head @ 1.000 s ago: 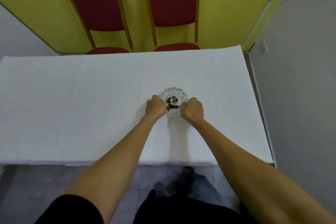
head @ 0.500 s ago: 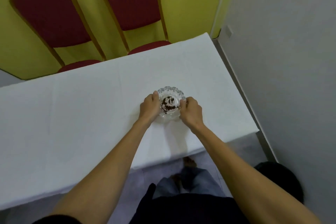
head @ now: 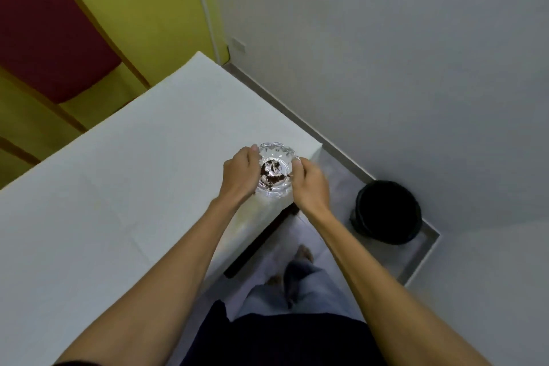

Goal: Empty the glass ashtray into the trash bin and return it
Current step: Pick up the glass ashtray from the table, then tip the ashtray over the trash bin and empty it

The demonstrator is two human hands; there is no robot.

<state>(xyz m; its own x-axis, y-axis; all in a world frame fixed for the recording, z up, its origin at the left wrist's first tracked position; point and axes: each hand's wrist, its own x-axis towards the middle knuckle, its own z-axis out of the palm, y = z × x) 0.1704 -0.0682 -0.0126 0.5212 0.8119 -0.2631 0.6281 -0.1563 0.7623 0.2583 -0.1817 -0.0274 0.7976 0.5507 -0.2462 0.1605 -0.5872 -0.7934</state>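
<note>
Scalloped clear glass ashtray (head: 274, 171), dark ash inside, gripped between left hand (head: 239, 175) and right hand (head: 312, 184).

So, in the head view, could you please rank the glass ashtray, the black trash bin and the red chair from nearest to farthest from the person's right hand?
1. Glass ashtray: held at its right rim by the right hand, near the table corner.
2. Black trash bin: on the floor to the right, by the grey wall.
3. Red chair: far left, beyond the table against the yellow wall.
</note>
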